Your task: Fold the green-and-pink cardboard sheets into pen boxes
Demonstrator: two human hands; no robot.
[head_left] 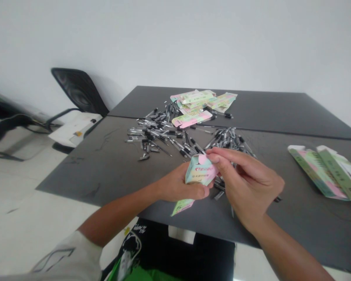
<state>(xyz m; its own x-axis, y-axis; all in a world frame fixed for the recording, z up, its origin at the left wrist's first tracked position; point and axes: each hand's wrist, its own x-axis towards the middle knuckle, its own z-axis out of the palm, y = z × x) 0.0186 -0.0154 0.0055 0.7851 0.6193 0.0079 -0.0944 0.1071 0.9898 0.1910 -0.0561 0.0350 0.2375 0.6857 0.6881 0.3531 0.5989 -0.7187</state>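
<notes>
My left hand [183, 186] is wrapped around a small pastel cardboard box [201, 175], printed in green and pink, holding it above the near edge of the table. The box's upper end faces forward with a pink flap, and its lower end sticks out below my fingers. With thumb and fingers pressed together, my right hand [248, 183] pinches the corner of the box at that flap. Just beyond both hands lies a heap of loose black-and-clear pens [154, 130]. More pens [229, 138] lie behind my right hand, which partly hides them.
Flattened pastel cartons [197, 99] are piled at the back of the dark table [105, 156]. Unfolded green-and-pink cartons [324, 171] lie on the right. To the left stands a black mesh chair [75, 89] with white papers [72, 128] on its seat. A white wall rises behind.
</notes>
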